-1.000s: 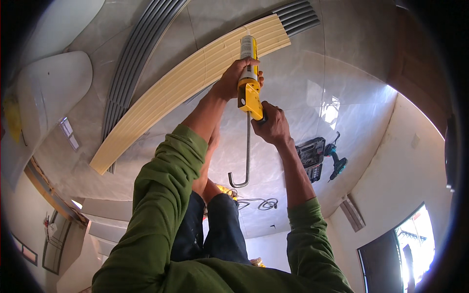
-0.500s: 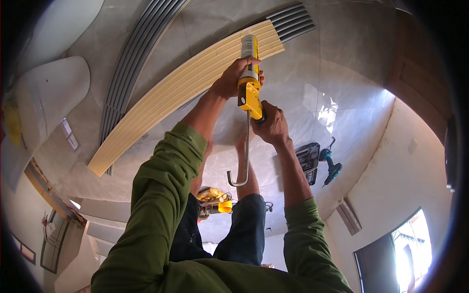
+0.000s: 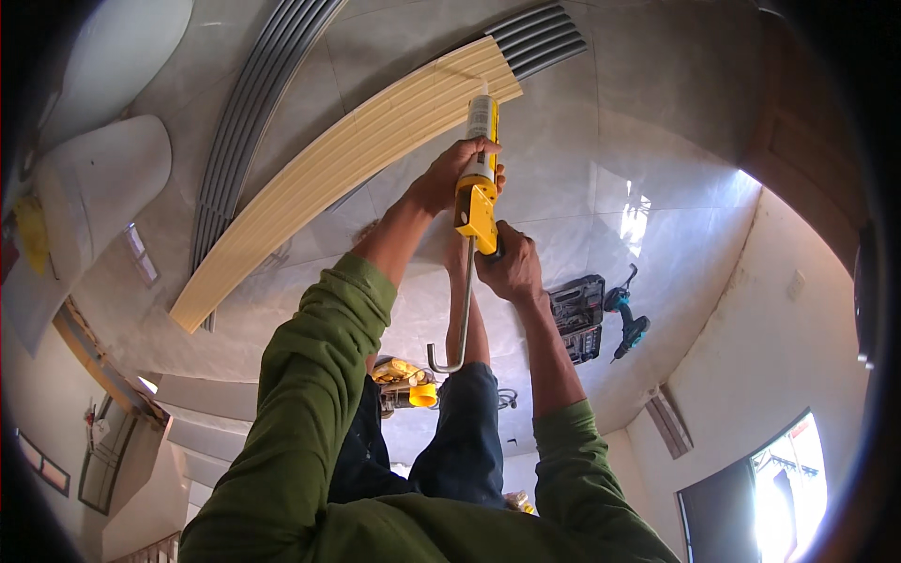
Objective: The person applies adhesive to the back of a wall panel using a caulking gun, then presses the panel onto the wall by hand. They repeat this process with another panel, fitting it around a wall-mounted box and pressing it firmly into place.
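Observation:
Both my hands hold a yellow caulking gun (image 3: 476, 216), loaded with a white and yellow sealant tube (image 3: 482, 127). My left hand (image 3: 452, 174) wraps round the front of the gun and the base of the tube. Closed on the black handle and trigger is my right hand (image 3: 511, 266). The gun's bent metal rod (image 3: 466, 310) points back toward me. Ahead, the tube's pale nozzle (image 3: 484, 87) is over or against the right end of a ribbed cream panel (image 3: 366, 131); I cannot tell whether they touch.
Grey ribbed panels (image 3: 251, 122) lie on the tiled floor at the left, and another grey panel (image 3: 540, 42) sticks out beyond the cream one. To my right are an open black tool case (image 3: 575, 314) and a teal drill (image 3: 631, 324). Yellow tools (image 3: 404, 375) lie near my legs.
The caulking gun and both hands have come slightly back toward me, with the nozzle now lower on the cream panel. Both hands keep their grip.

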`<state>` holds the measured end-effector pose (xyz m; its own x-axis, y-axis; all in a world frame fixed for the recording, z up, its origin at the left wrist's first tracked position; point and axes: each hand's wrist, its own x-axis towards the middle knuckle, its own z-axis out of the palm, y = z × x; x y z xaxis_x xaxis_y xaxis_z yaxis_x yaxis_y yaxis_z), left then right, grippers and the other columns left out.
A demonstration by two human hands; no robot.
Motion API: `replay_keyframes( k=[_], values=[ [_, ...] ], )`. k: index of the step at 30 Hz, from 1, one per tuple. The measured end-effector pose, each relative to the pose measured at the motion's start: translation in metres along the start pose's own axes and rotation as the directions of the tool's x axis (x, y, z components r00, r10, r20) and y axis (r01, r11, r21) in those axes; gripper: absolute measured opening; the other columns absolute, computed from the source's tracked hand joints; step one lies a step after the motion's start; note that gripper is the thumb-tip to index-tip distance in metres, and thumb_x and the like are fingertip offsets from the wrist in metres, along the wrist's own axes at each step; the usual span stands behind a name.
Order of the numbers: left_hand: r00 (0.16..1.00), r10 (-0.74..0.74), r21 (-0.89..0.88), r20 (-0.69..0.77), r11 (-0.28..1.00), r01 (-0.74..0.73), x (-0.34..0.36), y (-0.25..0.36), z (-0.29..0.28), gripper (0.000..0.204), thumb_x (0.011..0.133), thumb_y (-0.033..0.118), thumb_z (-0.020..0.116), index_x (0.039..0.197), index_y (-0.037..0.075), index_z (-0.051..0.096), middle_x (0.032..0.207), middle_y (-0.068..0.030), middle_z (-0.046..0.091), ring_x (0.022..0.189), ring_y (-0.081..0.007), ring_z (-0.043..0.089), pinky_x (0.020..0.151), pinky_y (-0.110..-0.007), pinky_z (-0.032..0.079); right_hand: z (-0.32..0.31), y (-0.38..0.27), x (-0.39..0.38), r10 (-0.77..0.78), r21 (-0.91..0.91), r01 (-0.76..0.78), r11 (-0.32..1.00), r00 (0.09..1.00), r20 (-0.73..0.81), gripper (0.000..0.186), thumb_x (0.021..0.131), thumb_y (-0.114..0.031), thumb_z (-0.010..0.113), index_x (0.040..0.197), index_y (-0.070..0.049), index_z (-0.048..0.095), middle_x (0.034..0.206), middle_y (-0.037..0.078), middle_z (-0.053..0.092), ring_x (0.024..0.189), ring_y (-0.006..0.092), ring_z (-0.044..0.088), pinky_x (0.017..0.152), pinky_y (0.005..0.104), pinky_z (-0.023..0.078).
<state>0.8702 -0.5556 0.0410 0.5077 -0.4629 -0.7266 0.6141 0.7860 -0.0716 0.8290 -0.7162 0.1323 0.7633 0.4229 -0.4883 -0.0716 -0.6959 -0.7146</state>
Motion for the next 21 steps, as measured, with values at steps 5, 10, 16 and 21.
replay_keyframes(
  k=[5, 10, 16, 21],
  values=[
    [0.998, -0.034, 0.014, -0.052, 0.999, 0.035, -0.001, -0.02, 0.003, 0.032, 0.081, 0.022, 0.066, 0.099, 0.01, 0.044, 0.077, -0.008, 0.055, 0.064, -0.0212, 0.06, 0.058, -0.036, 0.055, -0.005, 0.014, -0.018, 0.025, 0.0, -0.025, 1.0, 0.999, 0.04, 0.018, 0.071, -0.012, 0.063, 0.078, 0.0, 0.052, 0.071, 0.022, 0.058, 0.071, 0.0437, 0.059, 0.06, 0.0425, 0.047],
    [0.996, -0.058, -0.019, -0.065, 0.998, 0.057, 0.002, -0.037, 0.006, 0.033, 0.08, 0.023, 0.067, 0.1, 0.01, 0.044, 0.078, -0.0078, 0.055, 0.065, -0.021, 0.061, 0.058, -0.036, 0.054, -0.016, 0.017, -0.028, 0.023, -0.004, -0.023, 1.0, 0.998, 0.066, 0.018, 0.072, -0.011, 0.064, 0.077, 0.0, 0.051, 0.071, 0.022, 0.058, 0.071, 0.044, 0.059, 0.061, 0.0424, 0.047],
    [0.99, -0.131, -0.012, -0.051, 0.991, 0.131, 0.009, -0.036, 0.021, 0.036, 0.079, 0.022, 0.068, 0.102, 0.009, 0.043, 0.079, -0.0085, 0.055, 0.065, -0.0215, 0.061, 0.058, -0.036, 0.055, -0.029, 0.03, -0.026, 0.033, -0.017, -0.032, 0.999, 0.997, 0.066, 0.017, 0.071, -0.01, 0.063, 0.079, 0.0, 0.051, 0.07, 0.022, 0.058, 0.071, 0.0435, 0.059, 0.061, 0.0421, 0.047],
    [0.997, 0.012, 0.055, -0.07, 0.998, -0.008, 0.018, -0.033, 0.042, 0.036, 0.079, 0.027, 0.067, 0.099, 0.006, 0.045, 0.078, -0.0067, 0.056, 0.066, -0.0184, 0.06, 0.062, -0.034, 0.054, -0.046, 0.034, -0.014, 0.028, -0.055, -0.024, 0.998, 0.997, 0.075, 0.02, 0.07, -0.013, 0.068, 0.079, -0.001, 0.053, 0.074, 0.02, 0.06, 0.07, 0.041, 0.06, 0.063, 0.0432, 0.049]
  ],
)
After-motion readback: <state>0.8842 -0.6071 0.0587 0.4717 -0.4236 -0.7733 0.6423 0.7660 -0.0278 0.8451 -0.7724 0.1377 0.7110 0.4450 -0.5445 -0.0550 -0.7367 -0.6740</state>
